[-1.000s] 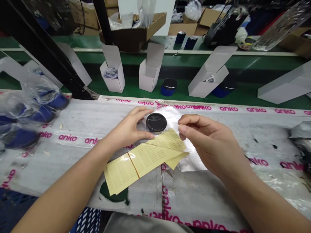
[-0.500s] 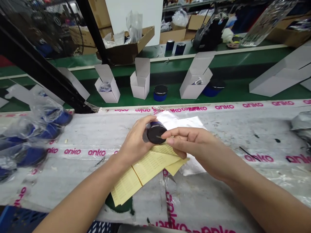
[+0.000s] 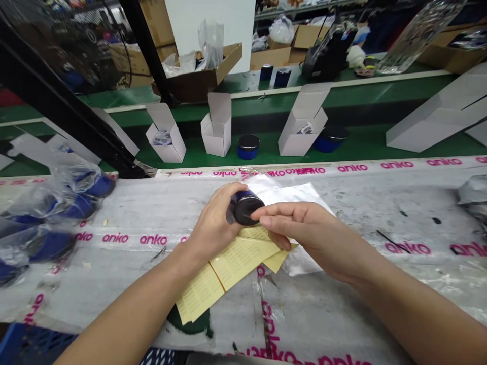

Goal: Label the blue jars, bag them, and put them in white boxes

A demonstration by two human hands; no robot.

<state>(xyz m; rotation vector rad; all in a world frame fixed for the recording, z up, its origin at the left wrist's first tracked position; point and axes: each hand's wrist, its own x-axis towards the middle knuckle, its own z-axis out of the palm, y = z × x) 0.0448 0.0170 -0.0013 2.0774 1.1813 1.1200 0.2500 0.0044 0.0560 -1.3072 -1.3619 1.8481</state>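
Note:
My left hand (image 3: 218, 220) is wrapped round a small round blue container (image 3: 248, 207), its flat black end turned toward me. At that black end, my right hand (image 3: 300, 223) has thumb and forefinger pinched together, the fingertips touching or nearly touching the surface. Whatever is between them is too small to make out. Beneath both hands lie yellow sheets of printed labels (image 3: 243, 258), partly covered by my fingers. White sheets or plastic bags (image 3: 304, 195) lie just behind them.
On the green conveyor (image 3: 190, 147) stand open white boxes (image 3: 216, 134) and a blue container with a black top (image 3: 248, 147). Plastic-wrapped blue containers (image 3: 49, 243) cluster at left. A black post (image 3: 76, 96) slants across the left side. A blue crate (image 3: 34, 342) sits below the table edge.
The white boxes and blue containers on the conveyor have shifted slightly left. My hands keep nearly the same pose, with the held container a touch further right.

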